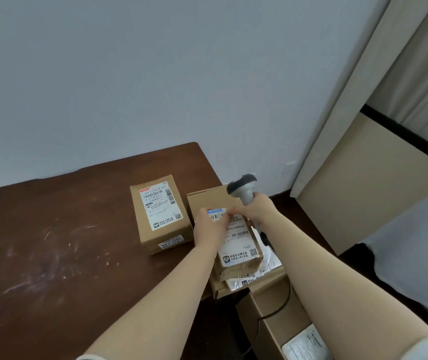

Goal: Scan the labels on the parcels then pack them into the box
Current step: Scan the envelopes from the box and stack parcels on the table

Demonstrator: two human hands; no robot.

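Head view, single moment. Left hand (pixel 209 228) lies on the paper parcel (pixel 241 252), back of the hand up, fingers bent down over the parcel's far end and holding it there; the thumb is hidden under the hand. Right hand (pixel 255 210) is wrapped round the handle of the scanner (pixel 242 189), fingers closed on it, with the scanner's grey head sticking up and away past the knuckles. The right fingertips reach in to the parcel's far edge beside the left hand (contact with the paper cannot be told from here). The paper parcel sits in the open top of the box (pixel 278 331) at the table's right edge, label (pixel 239 237) facing up, barcodes partly covered by both hands. Under it, a silver mailer (pixel 270 263) shows at the near and right sides, also inside the box. A dark cable (pixel 284 302) loops down across the box's near flap. A second parcel, a carton (pixel 159 219), stands on the table (pixel 51 242) just left of the box, apart from both hands, its white label up and a small sticker on its near face. The table top is dark brown with pale scuff marks on its left part. Plain wall (pixel 129 74) behind.
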